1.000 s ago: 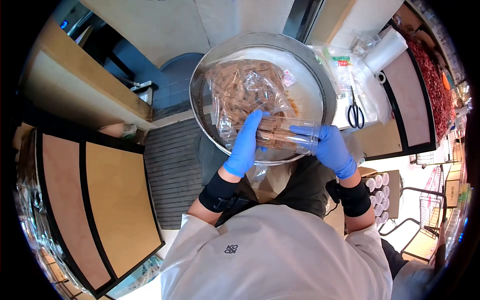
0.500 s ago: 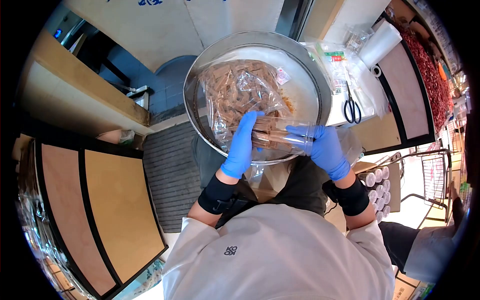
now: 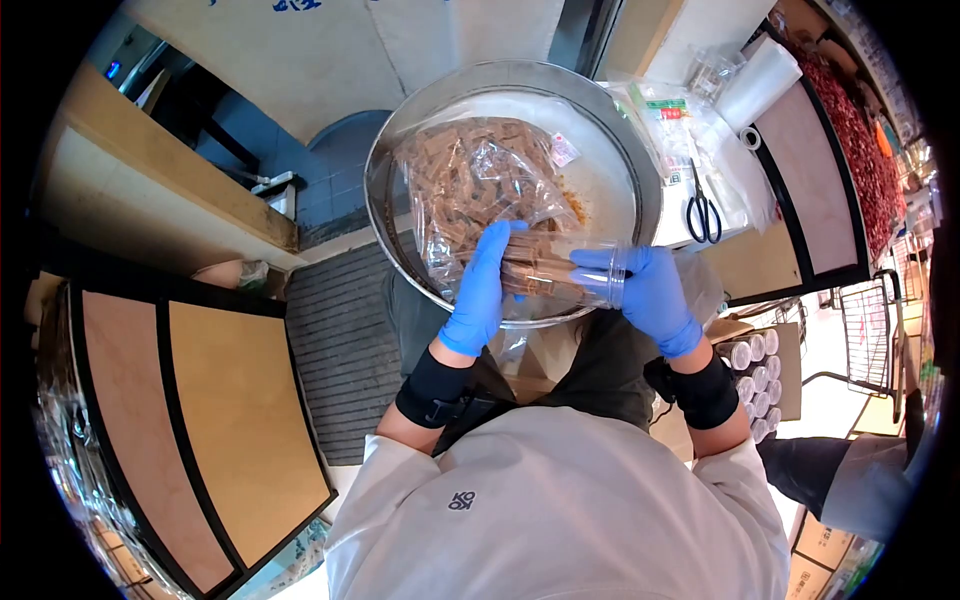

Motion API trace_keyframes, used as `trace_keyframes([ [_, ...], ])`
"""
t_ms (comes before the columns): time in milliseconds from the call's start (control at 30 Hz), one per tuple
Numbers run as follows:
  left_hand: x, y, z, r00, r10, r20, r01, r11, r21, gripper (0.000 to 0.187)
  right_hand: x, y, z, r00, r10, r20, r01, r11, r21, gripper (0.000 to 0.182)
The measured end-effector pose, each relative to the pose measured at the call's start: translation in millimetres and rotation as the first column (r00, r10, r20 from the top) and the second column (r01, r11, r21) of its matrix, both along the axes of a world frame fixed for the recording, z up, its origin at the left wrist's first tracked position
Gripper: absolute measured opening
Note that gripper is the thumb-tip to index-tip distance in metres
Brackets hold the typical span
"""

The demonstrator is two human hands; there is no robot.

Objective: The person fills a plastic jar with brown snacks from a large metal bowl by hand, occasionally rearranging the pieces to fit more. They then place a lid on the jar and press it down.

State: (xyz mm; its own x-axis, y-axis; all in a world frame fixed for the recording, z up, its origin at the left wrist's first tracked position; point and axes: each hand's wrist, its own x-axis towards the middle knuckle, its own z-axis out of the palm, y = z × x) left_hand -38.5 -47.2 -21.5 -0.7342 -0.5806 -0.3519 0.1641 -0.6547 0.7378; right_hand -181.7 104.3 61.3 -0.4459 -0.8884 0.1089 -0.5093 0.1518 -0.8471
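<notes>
My left hand [image 3: 475, 300], in a blue glove, is closed round the base end of a clear plastic jar [image 3: 600, 285] lying on its side. Thin brown strips [image 3: 535, 272] fill the left part of the jar. My right hand [image 3: 655, 305], also gloved, is at the jar's mouth with stretched fingers reaching inside towards the strips; its other fingers are partly hidden. Beneath and behind the jar, a clear plastic bag [image 3: 470, 175] full of brown strips rests in a large round metal pan [image 3: 376, 190].
Black-handled scissors [image 3: 703, 215] and plastic bags [image 3: 735, 185] lie on the white surface at right, near a plastic roll [image 3: 765, 80]. Several lidded jars [image 3: 760, 385] stand in a box at lower right. Another person's sleeve [image 3: 865, 480] shows there, near a wire cart [image 3: 865, 335].
My left hand keeps its hold on the jar, and my right fingers stay inside its mouth with a slight shift. The other person's arm at lower right has moved.
</notes>
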Motion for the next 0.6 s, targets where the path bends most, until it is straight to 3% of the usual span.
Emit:
trace_keyframes([
  [67,0.3,0.4,1.4,1.0,-0.002,0.02,0.003,0.998,-0.056,0.04,-3.7,-2.3,-2.4,0.987,-0.021,0.157,0.016,0.999,0.033,0.028],
  [200,-3.7,2.9,0.3,0.999,0.042,-0.005,-0.043,0.995,-0.087,0.04,1.3,0.1,4.9,0.982,-0.063,0.179,0.049,0.996,0.079,0.029],
  [300,-3.3,1.5,-0.1,0.999,0.025,-0.03,-0.028,0.994,-0.102,0.04,2.0,1.5,-0.7,0.997,-0.053,0.06,0.052,0.999,0.015,0.029],
  [600,-2.4,1.3,6.9,1.0,0.01,0.021,-0.006,0.986,-0.165,0.04,-3.2,-2.4,-4.2,0.982,-0.107,0.157,0.095,0.992,0.082,0.026],
])
